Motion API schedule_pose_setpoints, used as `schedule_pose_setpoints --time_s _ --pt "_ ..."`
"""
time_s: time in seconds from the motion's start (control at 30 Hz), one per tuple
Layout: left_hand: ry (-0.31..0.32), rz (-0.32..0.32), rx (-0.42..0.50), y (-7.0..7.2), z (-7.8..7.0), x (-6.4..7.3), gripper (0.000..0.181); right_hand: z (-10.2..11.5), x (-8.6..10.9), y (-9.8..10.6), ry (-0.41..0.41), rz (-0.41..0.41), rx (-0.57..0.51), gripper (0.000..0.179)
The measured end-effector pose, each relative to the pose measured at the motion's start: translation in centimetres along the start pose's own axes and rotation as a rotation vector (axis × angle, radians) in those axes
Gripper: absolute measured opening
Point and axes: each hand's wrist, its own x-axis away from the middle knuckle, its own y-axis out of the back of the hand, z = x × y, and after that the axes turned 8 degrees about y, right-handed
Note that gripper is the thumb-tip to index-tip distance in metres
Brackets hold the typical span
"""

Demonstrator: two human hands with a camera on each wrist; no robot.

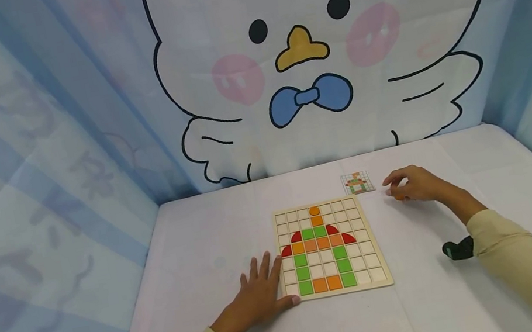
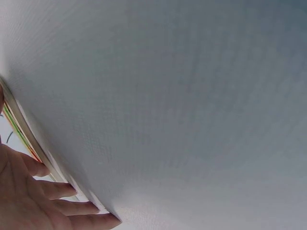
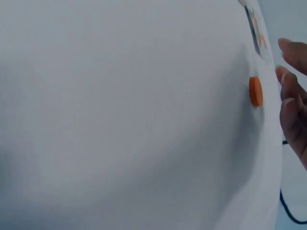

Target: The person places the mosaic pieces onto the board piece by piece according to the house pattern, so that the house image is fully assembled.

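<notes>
A wooden grid board (image 1: pixel 369 263) lies on the white table, with green, orange and red pieces forming a pattern in its squares. My left hand (image 1: pixel 262 297) is spread at the board's left side, its thumb at the near corner and index fingertip at the edge. In the left wrist view, the fingers of that hand (image 2: pixel 29 201) lie along the board's side (image 2: pixel 29 132). To the right of the board's far end, my right hand (image 1: pixel 416 184) hovers with loosely bent fingers. Close by its fingertips, an orange round piece (image 3: pixel 255 91) shows in the right wrist view; the hand hides it from the head view.
A small pattern card (image 1: pixel 357 182) lies just beyond the board's far right corner. Behind the table (image 1: pixel 217 222) hangs a cloth (image 1: pixel 315 139) printed with a cartoon bird. Blue and white fabric (image 1: pixel 37 200) borders the left side. A dark wrist strap (image 1: pixel 458 249) sticks out by the right sleeve.
</notes>
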Motion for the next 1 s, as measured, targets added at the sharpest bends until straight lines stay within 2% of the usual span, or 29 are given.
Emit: schedule_pose_setpoints --time_s 0.23,0.4,0.73,1.0 --pt "0.007 0.009 0.011 -0.1 0.0 0.0 0.101 -2.2 0.8 0.1 -0.101 -0.032 0.062 0.036" --pt "0.006 0.007 0.002 -0.2 0.1 -0.1 0.101 -2.8 1.0 -0.5 -0.147 -0.055 0.075 0.037" --pt "0.010 0.008 -0.003 -0.2 0.0 -0.1 0.100 -2.1 1.1 -1.1 -0.141 -0.067 0.102 0.029" --pt "0.007 0.008 -0.013 -0.1 -0.1 0.0 0.100 -1.4 1.1 -1.6 -0.097 -0.059 0.123 0.027"
